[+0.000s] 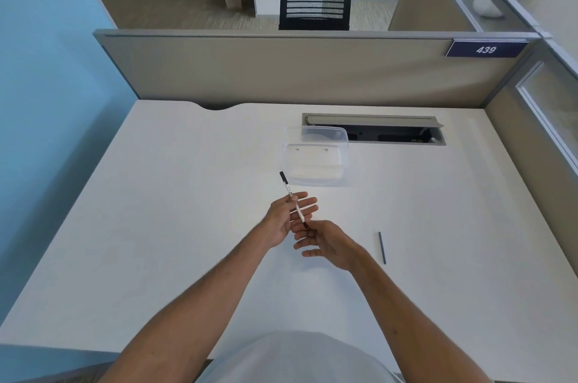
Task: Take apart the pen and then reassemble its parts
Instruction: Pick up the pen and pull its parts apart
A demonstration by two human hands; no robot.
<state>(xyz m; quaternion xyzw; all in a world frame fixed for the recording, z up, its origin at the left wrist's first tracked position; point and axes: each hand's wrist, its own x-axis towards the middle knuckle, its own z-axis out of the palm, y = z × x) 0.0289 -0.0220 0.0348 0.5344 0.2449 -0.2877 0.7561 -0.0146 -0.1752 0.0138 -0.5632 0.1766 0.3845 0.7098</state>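
— At the frame's centre, what's the left hand [283, 220] doing?
— Pinching the pen [292, 197]; the right hand [325, 242] grips its lower tip.
— And right of centre?
— A refill [382, 247] on the counter [187, 210].

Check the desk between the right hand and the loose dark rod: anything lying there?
Nothing: in the head view, only bare white desk separates the right hand from the dark rod.

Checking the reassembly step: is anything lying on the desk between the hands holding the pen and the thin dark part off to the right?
Nothing visible does. The thin dark part lies alone on the bare desk, right of the right hand. The left hand holds the pen barrel. The clear container sits farther back, off that path.
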